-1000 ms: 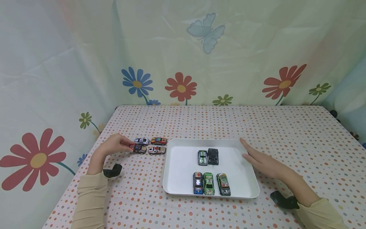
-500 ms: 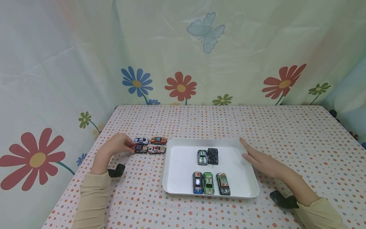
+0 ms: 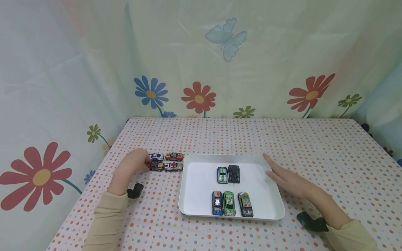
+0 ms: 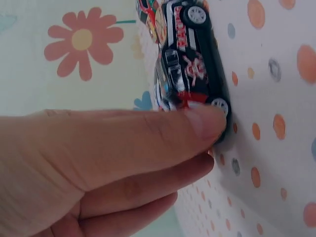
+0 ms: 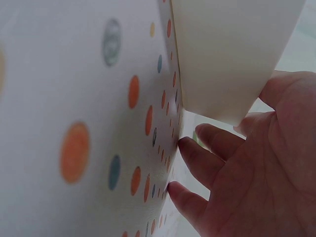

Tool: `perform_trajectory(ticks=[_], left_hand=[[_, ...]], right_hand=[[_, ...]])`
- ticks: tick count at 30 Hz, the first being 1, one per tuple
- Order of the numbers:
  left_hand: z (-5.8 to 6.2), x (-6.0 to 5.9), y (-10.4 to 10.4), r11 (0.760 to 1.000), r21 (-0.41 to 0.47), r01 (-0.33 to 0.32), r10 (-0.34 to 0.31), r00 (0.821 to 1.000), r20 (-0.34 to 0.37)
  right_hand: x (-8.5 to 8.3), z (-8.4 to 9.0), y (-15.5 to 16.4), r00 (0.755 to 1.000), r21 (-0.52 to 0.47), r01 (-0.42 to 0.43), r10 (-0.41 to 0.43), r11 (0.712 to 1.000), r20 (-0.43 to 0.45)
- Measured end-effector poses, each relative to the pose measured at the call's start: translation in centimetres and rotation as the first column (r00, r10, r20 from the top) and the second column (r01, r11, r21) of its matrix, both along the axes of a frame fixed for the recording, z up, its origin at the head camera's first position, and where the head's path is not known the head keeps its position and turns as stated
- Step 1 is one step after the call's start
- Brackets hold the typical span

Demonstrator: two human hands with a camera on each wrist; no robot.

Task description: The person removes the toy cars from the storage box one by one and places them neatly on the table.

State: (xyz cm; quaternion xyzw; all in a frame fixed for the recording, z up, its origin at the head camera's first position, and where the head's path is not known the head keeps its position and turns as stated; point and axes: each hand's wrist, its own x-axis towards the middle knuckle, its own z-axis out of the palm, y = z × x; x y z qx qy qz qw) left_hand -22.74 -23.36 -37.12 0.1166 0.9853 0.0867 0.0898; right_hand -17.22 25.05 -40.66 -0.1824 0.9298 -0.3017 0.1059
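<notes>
While left hand [image 3: 133, 165] pinches black car [image 3: 156, 166] | right hand [image 3: 287, 177] steadies tray [image 3: 201, 181]

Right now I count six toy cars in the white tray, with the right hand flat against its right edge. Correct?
Not quite: the head view shows five toy cars in the white tray, not six. The right hand does lie flat against its right edge.

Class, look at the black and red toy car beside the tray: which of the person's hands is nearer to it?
Left. The left hand touches the black and red toy car; the right hand rests against the white tray on its far side.
</notes>
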Motion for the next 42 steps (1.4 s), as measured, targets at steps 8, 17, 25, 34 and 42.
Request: perform_trajectory(ticks=[8, 17, 25, 34, 42], left_hand=[[0.0, 0.4, 0.8, 0.998, -0.035, -0.05, 0.049, 0.999, -0.024], [2.6, 1.8, 3.7, 0.993, -0.047, 0.104, -0.109, 0.987, -0.12], [3.6, 4.3, 9.7, 0.864, 0.182, 0.47, -0.412, 0.867, -0.281], [1.4, 5.5, 14.5, 0.725, 0.182, 0.665, -0.657, 0.746, -0.111], [0.0, 6.3, 15.8, 0.688, 0.141, 0.712, -0.71, 0.701, -0.074]], right_hand=[[0.0, -0.1, -0.1, 1.0, 0.007, 0.008, -0.008, 1.0, -0.001], [0.0, 0.1, -0.1, 1.0, 0.001, -0.002, 0.002, 1.0, -0.002], [0.1, 0.1, 0.0, 1.0, -0.004, 0.005, -0.005, 1.0, 0.008], [0.0, 0.0, 0.1, 1.0, 0.003, 0.011, -0.011, 1.0, 0.003], [-0.1, -0.1, 0.0, 1.0, 0.002, 0.009, -0.009, 1.0, 0.003]])
